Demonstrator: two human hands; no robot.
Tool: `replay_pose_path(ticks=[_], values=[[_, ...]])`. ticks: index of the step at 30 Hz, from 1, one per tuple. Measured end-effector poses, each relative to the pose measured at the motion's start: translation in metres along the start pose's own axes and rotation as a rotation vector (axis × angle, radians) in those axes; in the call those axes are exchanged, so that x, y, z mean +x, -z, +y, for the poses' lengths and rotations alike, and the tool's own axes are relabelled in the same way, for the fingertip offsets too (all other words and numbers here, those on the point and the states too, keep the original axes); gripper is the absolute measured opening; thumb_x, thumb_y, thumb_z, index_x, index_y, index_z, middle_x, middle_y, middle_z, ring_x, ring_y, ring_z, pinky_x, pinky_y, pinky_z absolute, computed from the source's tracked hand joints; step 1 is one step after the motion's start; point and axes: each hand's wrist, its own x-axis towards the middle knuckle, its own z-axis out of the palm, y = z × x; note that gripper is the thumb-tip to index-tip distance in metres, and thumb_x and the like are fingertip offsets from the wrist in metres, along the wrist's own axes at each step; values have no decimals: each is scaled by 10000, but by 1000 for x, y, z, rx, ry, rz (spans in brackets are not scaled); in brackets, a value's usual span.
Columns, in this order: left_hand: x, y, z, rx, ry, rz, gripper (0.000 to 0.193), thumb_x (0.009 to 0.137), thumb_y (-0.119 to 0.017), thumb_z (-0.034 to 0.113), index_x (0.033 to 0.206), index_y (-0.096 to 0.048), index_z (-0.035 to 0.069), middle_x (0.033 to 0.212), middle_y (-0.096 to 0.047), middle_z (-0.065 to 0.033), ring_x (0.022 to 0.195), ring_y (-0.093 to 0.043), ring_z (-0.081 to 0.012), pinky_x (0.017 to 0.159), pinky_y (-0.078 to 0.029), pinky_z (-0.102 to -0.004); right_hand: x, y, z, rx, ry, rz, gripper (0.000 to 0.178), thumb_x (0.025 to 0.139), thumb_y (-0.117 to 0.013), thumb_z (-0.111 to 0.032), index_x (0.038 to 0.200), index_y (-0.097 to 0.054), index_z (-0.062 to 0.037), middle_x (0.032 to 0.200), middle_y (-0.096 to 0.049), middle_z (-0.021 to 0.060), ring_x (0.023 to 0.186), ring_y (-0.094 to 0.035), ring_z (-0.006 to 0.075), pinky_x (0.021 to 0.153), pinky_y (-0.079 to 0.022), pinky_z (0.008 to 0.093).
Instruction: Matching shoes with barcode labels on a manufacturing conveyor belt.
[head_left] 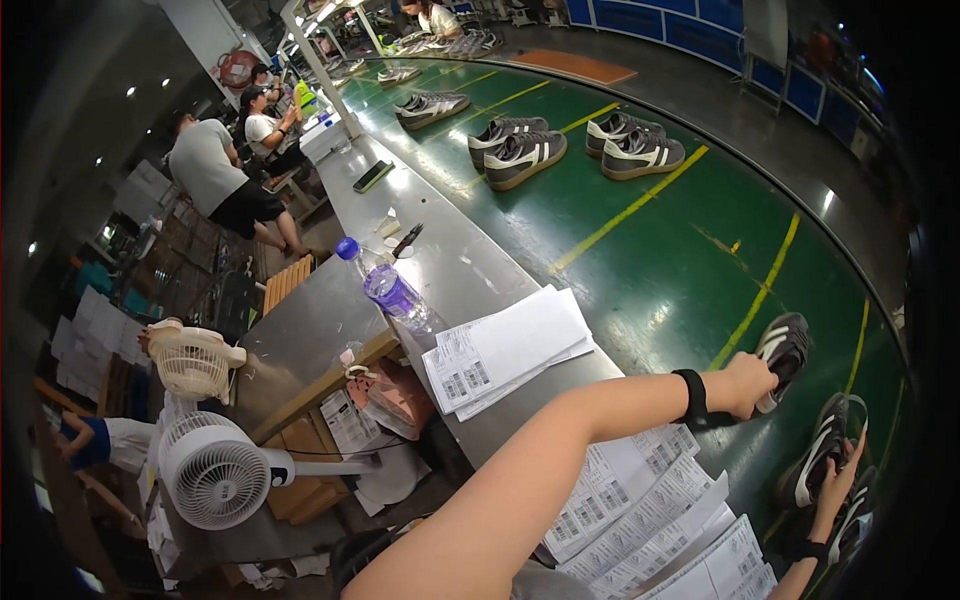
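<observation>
My left hand [748,385] is closed on the heel end of a dark grey sneaker [788,345] with white stripes, over the green conveyor belt [640,270]. At the far right, my right hand [836,480] has its fingers against another dark sneaker [822,440], seemingly gripping its side by the opening. A thin pale curved strip rises beside that shoe; I cannot make out what it is. One more sneaker [852,515] lies by my right wrist, partly hidden. Both wrists wear black bands.
Pairs of sneakers [525,155] [642,150] stand farther along the belt. On the metal bench [470,290] are printed sheets [510,345], a purple-capped bottle [395,290] and a phone [374,177]. Two fans [215,470] [192,360] stand at left. Other people [215,165] are beyond.
</observation>
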Motion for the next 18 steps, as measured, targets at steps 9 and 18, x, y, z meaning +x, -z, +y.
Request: replay_pose_path(ticks=[9,18], values=[[-25,33,13,64,83,-34,570,673,-752,181,1147,-526,-42,1343,-417,-386,1108,-555,-447,856,-495,-488,5,1,22,-39,44,-7,862,785,-410,165,1554,-212,-169,1327,-561,236,1281,-521,312,1061,-364,358],[-40,27,73,-6,-221,-4,654,657,-789,197,1174,-497,-76,1402,-264,-473,1130,-531,-498,847,-499,-479,2,2,27,-101,69,25,784,853,-412,120,1547,-226,-195,1297,-589,229,1224,-563,321,1042,-391,383]])
